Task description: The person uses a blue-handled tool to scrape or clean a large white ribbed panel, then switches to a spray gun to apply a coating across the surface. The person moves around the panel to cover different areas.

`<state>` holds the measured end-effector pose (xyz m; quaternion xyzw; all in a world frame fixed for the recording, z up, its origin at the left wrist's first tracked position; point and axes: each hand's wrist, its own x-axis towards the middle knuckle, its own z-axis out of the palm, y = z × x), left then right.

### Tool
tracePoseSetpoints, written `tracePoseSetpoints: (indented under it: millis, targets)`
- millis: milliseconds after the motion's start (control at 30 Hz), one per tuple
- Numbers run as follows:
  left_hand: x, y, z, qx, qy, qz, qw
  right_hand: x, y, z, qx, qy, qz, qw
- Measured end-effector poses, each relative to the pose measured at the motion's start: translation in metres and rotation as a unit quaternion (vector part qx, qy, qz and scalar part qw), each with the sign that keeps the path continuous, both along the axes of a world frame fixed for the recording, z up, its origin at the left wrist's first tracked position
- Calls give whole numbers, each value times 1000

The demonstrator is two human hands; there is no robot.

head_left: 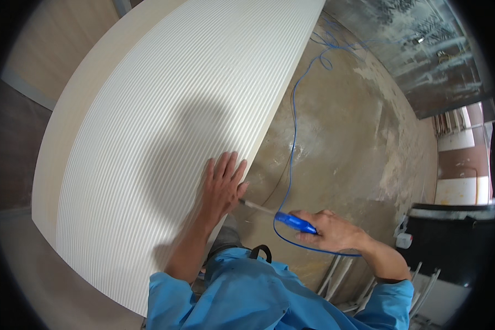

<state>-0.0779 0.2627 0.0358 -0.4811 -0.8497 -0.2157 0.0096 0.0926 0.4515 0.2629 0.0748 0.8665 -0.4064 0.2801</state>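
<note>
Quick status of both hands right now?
Left hand: open, laid flat on the ridged white panel.
Right hand: closed, holding a blue-handled tool.

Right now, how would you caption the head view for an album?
Left hand resting on a ridged white panel, right hand gripping a blue-handled tool.

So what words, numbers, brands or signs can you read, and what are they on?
None that I can read.
Pale ribbed panel: no writing shows.
Blue-handled tool in the right hand: too small to tell if anything is printed there.
Dark smeared surface, upper right: pale marks, but no letters I can make out.
</note>
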Motion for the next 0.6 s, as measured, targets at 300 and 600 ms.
tracePoseSetpoints:
  millis: [300, 600]
  targets:
    - [-112, 113, 33, 24, 47, -66, 996, -63, 72, 49, 33, -67, 15, 997]
    - [-177, 241, 23, 25, 50, -21, 998, -123, 197, 24, 52, -17, -94, 994]
